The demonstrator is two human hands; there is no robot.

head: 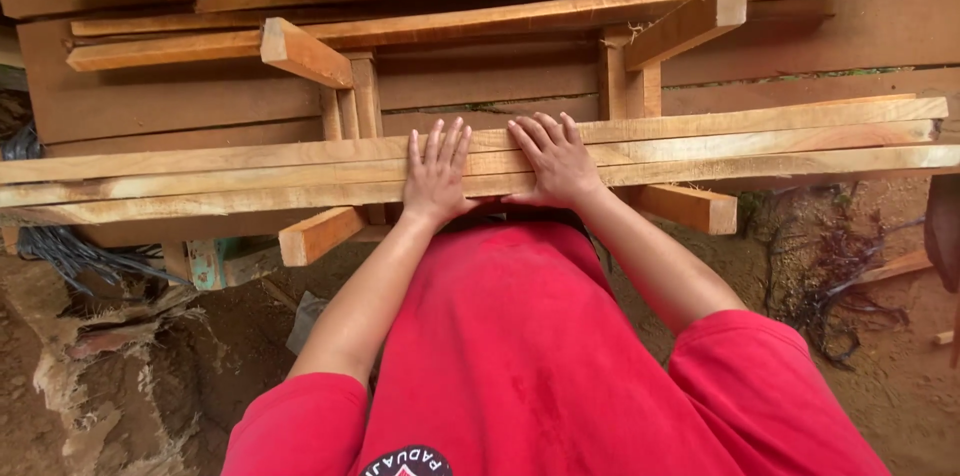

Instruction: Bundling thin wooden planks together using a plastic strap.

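We press our left hand [436, 176] and right hand [556, 162] flat, grips spread, on three long planks [250, 178]; two crossbeams [690, 206] beneath.

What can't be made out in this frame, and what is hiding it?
- Head view: both palms; the left hand and right hand lie flat, backs up, on the long planks.
- Plank ends at left: cut off by the frame edge.
- Lower parts of the sawhorse supports: hidden by the planks and the red shirt.
- The shirt's emblem: cut off by the bottom edge.
- Dark tangle on the ground: too indistinct to identify.
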